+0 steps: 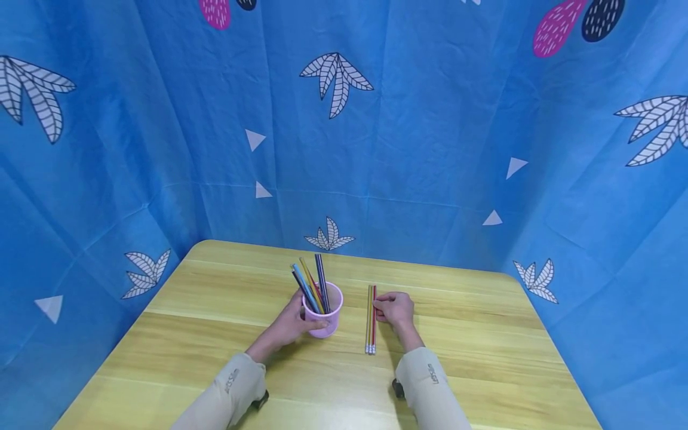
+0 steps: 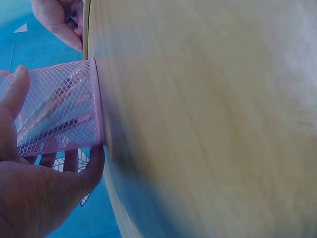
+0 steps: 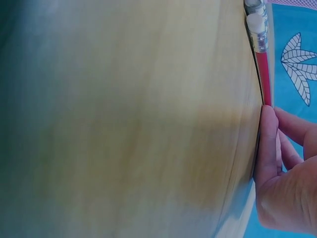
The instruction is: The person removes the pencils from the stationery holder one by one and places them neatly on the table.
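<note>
My left hand (image 1: 292, 322) is curled round a pink mesh pen cup (image 1: 322, 329), which stands upright on the table. In the left wrist view, the thumb lies along one side of the cup (image 2: 59, 106) and the fingers along the other. Several pencils (image 1: 309, 286) lean inside it: blue, yellow, red and dark striped ones. To the right of the cup, my right hand (image 1: 396, 309) pinches a red pencil (image 1: 374, 331) between thumb and fingertips. That pencil lies on the table beside a yellow pencil (image 1: 368, 316), with silver-banded eraser ends toward me. In the right wrist view, the fingers hide part of the red pencil (image 3: 265, 74).
The light wooden table (image 1: 484, 352) extends to both sides and in front of the hands. A blue patterned curtain (image 1: 419, 149) hangs behind and around it. Sleeves (image 1: 432, 382) cover both forearms.
</note>
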The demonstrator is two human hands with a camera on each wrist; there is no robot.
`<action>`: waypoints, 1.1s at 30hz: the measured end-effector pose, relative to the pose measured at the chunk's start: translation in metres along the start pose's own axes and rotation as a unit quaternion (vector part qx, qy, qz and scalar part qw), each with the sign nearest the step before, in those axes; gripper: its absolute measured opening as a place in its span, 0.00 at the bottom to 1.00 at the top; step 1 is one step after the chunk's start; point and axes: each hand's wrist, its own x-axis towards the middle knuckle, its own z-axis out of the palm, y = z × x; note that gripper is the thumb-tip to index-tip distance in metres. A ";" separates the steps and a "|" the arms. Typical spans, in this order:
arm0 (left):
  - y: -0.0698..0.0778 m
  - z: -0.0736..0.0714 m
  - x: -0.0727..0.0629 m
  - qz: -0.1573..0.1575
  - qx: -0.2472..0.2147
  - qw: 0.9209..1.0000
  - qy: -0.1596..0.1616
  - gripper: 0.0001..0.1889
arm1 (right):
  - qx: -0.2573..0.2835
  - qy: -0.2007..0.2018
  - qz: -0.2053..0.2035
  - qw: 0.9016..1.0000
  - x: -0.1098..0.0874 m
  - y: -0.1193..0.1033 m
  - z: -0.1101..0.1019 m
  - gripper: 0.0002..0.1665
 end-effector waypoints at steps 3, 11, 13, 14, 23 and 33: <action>0.000 0.000 0.000 -0.003 -0.004 1.000 0.002 0.51 | -0.003 -0.001 0.003 1.000 0.000 0.000 0.000 0.11; 0.001 0.000 -0.001 -0.001 -0.006 1.000 0.013 0.51 | -0.004 -0.005 -0.004 1.000 0.001 0.000 -0.001 0.12; 0.002 -0.001 -0.001 -0.004 -0.005 1.000 0.012 0.52 | -0.009 0.002 -0.014 1.000 0.001 -0.001 -0.002 0.13; 0.002 -0.001 -0.001 -0.003 -0.003 1.000 0.011 0.52 | -0.011 0.006 -0.022 1.000 0.001 -0.003 -0.002 0.13; 0.005 -0.004 0.000 -0.016 0.005 1.000 0.008 0.52 | 0.016 -0.008 -0.093 0.996 -0.002 -0.029 0.004 0.15; 0.003 -0.001 -0.001 -0.011 0.008 1.000 0.011 0.52 | 0.080 -0.111 -0.136 0.981 -0.021 -0.055 0.044 0.21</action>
